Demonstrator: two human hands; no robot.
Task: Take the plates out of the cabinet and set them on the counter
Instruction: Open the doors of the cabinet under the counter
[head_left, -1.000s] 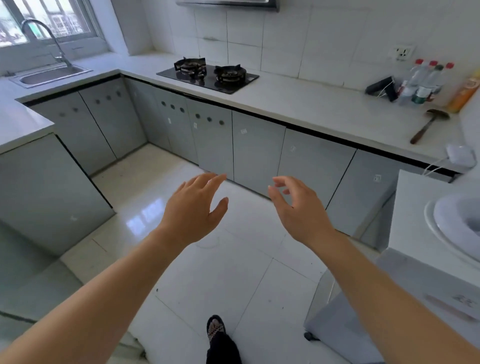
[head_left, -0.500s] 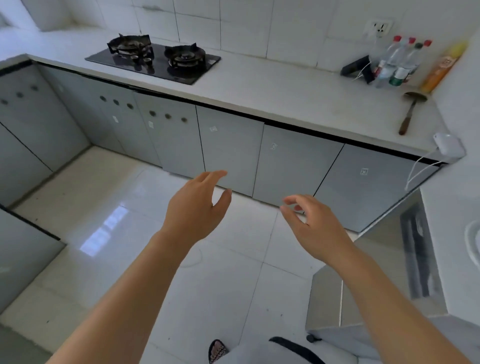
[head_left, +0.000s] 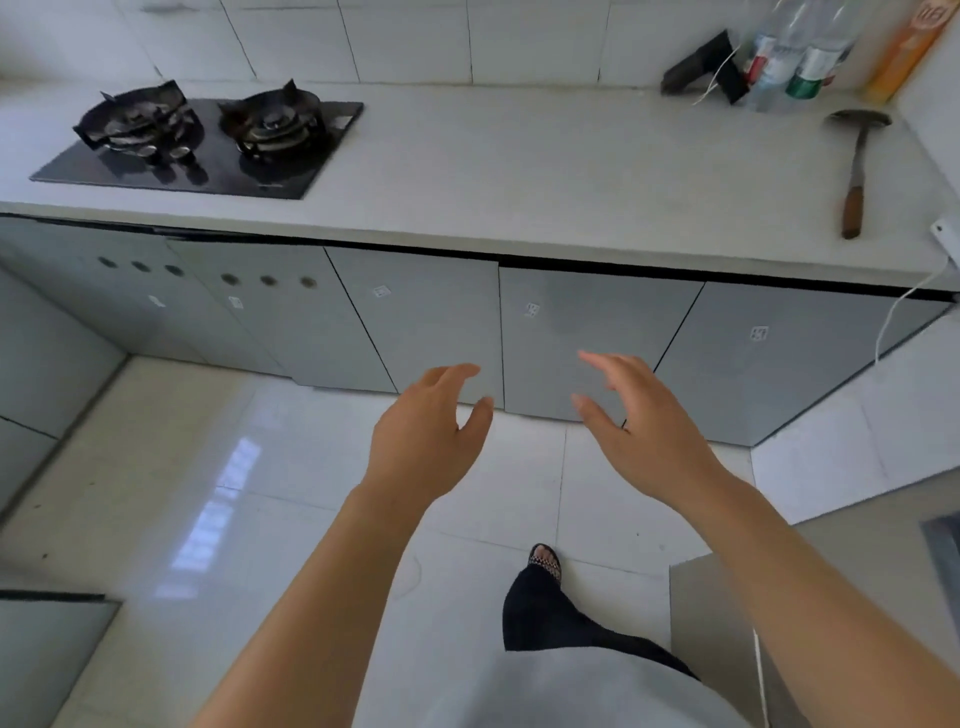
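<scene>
Three plain grey cabinet doors (head_left: 587, 343) stand shut under the counter (head_left: 519, 171). With them shut, I cannot tell where the plates are. My left hand (head_left: 421, 447) and right hand (head_left: 644, 431) hover side by side in front of those doors, apart from each other. Their palms are turned partly inward, the fingers loosely spread and a little curved, holding nothing and touching nothing. Further left, two more doors (head_left: 228, 312) carry rows of round holes, below a black two-burner gas stove (head_left: 202, 140) set into the counter. On the counter's far right lie a ladle (head_left: 857, 161) with a wooden handle, a cluster of plastic bottles (head_left: 789, 62) and a yellow-orange bottle (head_left: 904, 52) by the tiled wall. Near me, one foot (head_left: 545, 561) in a patterned sandal stands on the glossy white floor (head_left: 208, 493).
</scene>
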